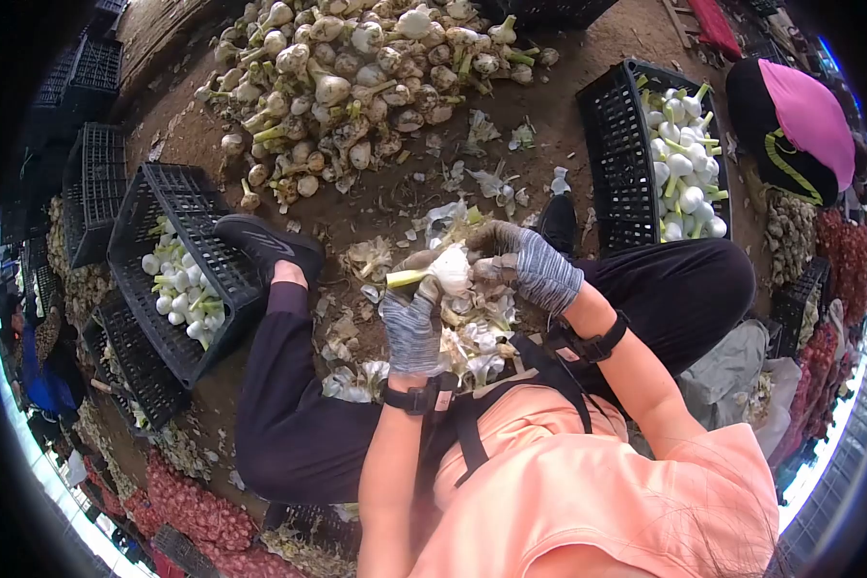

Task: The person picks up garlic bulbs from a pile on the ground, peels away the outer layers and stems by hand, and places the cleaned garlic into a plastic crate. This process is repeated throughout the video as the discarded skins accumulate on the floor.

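Person seated on bare earth, legs folded, both hands gloved in striped knit.

- Left hand (pixel 411 326): fingers curled tight and pressed together round the lower half of a white bulb (pixel 451 269). Green stalk (pixel 405 278) sticks out past the left fingertips. The grip looks set to keep the bulb from turning.
- Right hand (pixel 528 262): fingers bent inward, tips pinching at the bulb's right flank, seemingly on its outer skin. Thumb not visible, so the exact pinch is unclear.
- The bulb sits between the two sets of fingertips, held over the lap.
- Directly beneath the fingers is a drift of papery peelings (pixel 476 332). It probably lies there because the scraps fall straight down.
- Just beyond the fingertips are two dark shoes, one to the left (pixel 265 243) and one to the right (pixel 558 223).
- Further left of the fingers is a black crate (pixel 133 223) tipped toward the person, with clean white bulbs inside. A second crate (pixel 599 123) further right is likewise part filled. Both look placed within arm's reach.
- Well beyond the fingers is a big heap of unpeeled bulbs (pixel 356 72) with dirty skins, roots and stalks on.
- Far right is another person's pink-and-black headgear (pixel 804 120).
- Red mesh sacks (pixel 193 511) sit at the edges.
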Available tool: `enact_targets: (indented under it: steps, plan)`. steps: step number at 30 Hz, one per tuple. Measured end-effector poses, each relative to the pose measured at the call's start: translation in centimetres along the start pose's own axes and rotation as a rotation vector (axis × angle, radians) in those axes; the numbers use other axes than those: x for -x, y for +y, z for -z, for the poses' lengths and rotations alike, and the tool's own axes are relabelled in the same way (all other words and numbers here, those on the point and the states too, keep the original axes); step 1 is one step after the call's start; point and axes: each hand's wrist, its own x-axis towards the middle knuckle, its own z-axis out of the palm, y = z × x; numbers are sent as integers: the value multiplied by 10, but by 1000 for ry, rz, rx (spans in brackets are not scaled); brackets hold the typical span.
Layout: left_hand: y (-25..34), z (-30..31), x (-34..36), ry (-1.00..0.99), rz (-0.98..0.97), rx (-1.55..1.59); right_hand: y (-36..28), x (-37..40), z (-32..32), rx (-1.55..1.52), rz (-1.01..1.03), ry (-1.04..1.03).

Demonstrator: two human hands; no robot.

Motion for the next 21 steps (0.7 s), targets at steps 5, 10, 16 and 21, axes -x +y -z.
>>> enact_targets:
  steps: [5,10,16,21]
  plan:
    - [3,-5,-2,99,-171,-396,20,-17,-7,297,98,131]
    - [26,27,-15,112,-15,304,57,-56,11,273,-36,50]
    - [119,102,-39,429,-476,512,64,-98,39,-31,-257,206]
    - [140,123,-37,386,-722,668,42,-164,59,262,-58,437]
